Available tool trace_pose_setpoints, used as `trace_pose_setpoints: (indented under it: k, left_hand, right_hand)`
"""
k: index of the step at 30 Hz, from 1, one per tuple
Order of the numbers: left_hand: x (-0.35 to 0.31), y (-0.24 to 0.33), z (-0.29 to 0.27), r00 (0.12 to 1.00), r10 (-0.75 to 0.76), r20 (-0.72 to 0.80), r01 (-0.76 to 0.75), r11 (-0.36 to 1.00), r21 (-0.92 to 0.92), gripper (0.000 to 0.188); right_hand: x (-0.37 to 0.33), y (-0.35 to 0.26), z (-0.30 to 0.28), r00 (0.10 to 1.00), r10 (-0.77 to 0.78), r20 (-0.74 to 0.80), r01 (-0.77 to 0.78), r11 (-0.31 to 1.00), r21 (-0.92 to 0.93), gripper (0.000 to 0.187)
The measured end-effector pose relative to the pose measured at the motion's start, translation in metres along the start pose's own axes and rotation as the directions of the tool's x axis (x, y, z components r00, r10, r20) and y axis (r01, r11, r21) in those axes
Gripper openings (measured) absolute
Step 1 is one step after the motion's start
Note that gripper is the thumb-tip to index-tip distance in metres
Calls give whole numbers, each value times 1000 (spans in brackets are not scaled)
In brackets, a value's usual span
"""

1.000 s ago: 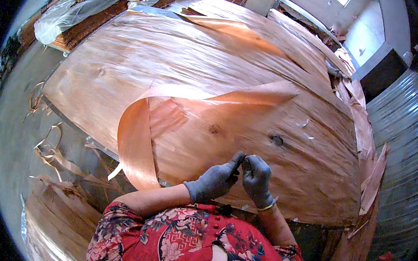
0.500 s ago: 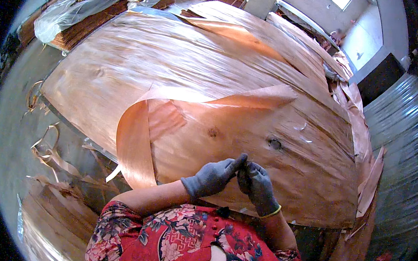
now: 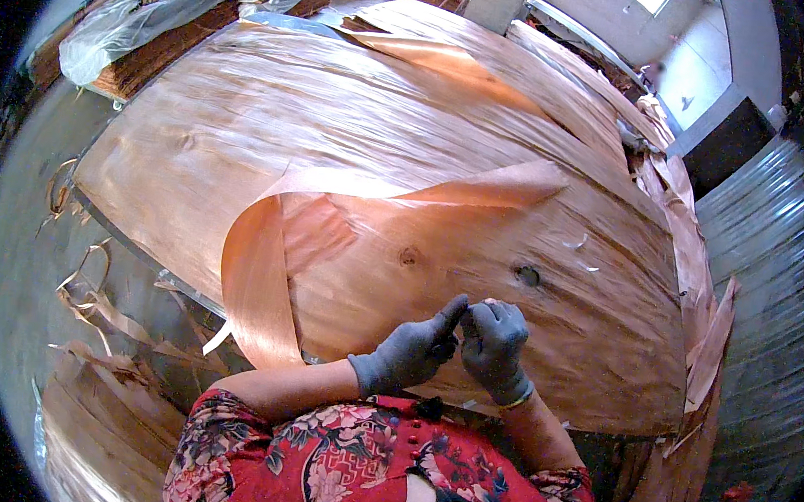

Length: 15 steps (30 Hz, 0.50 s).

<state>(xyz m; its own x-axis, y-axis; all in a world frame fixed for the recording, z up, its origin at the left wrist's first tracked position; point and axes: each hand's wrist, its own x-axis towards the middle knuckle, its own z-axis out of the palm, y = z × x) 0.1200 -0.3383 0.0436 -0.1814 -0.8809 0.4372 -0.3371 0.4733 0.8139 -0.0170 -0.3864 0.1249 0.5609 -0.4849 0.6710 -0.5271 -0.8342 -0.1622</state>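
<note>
In grey work gloves, my left hand (image 3: 407, 352) and my right hand (image 3: 494, 347) are close together above the near edge of a large wood veneer sheet (image 3: 481, 224). The left has its fingers curled in, with one digit pointing up toward the right. The right is closed like a fist, knuckles up, a pale spot showing at its fingertips. What either holds, if anything, is too small to make out. Beyond the left forearm lies a long, loose orange-brown veneer strip (image 3: 254, 281), curled over on the sheet. Ahead of my right hand, the sheet has a dark knot hole (image 3: 527, 276).
Plastic film (image 3: 145, 23) covers a stack at the far left. Scrap veneer strips (image 3: 105, 306) lie on the floor at left, and torn pieces (image 3: 694, 248) hang along the sheet's right edge. Shiny ribbed sheeting (image 3: 779, 313) spreads at right, beside a dark box-shaped block (image 3: 725, 141).
My hands have come slightly apart at the fingertips. The right has turned and closed more, its knuckles now higher. The left stays nearly in place, and the veneer strip has not moved.
</note>
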Motion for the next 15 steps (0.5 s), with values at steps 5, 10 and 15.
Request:
trace_pose_setpoints:
  k: [5, 10, 15]
  left_hand:
    - [10, 4, -11, 997, 29, -67, -21, 994, 109, 60]
    - [23, -7, -34, 921, 366, -132, -304, 888, 345, 45]
    - [24, -9, -38, 927, 354, -122, -302, 899, 317, 42]
  right_hand:
    - [-13, -3, 8, 770, 539, 342, -597, 418, 685, 20]
    - [3, -19, -13, 440, 435, 785, -795, -218, 566, 26]
    - [4, -26, -11, 519, 452, 726, -770, -123, 627, 24]
